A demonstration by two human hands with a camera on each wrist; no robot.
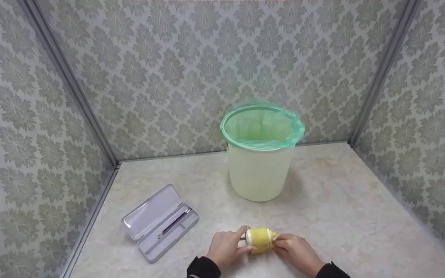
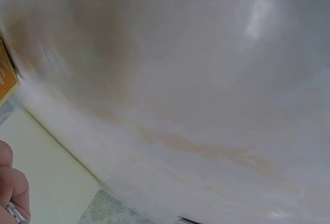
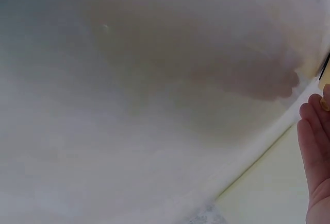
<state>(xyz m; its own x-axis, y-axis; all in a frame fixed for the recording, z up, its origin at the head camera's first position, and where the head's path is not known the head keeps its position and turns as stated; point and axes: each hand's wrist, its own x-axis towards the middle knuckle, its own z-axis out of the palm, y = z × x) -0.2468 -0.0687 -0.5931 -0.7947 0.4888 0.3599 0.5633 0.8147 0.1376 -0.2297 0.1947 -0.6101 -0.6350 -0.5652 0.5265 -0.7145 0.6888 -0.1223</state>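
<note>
A yellow and white barrel-shaped pencil sharpener [image 1: 260, 238] lies on its side low in the head view, just above the tabletop. My left hand [image 1: 225, 247] grips its white left end between thumb and fingers. A thin dark pencil [image 1: 242, 238] shows at that end, and in the left wrist view a grey patterned shaft [image 2: 16, 213] pokes out from curled fingers. At the opposite end, my right hand [image 1: 298, 251] pinches the small yellow crank knob, which the right wrist view shows as a yellow knob [image 3: 325, 104] against the fingers. The pencil's tip is hidden.
An opened pale lilac pencil case [image 1: 151, 212] with a dark pencil [image 1: 174, 223] inside lies to the left. Behind the hands stands a pale bin [image 1: 259, 173] with a green bag [image 1: 296, 129] over its rim. Patterned walls enclose the table.
</note>
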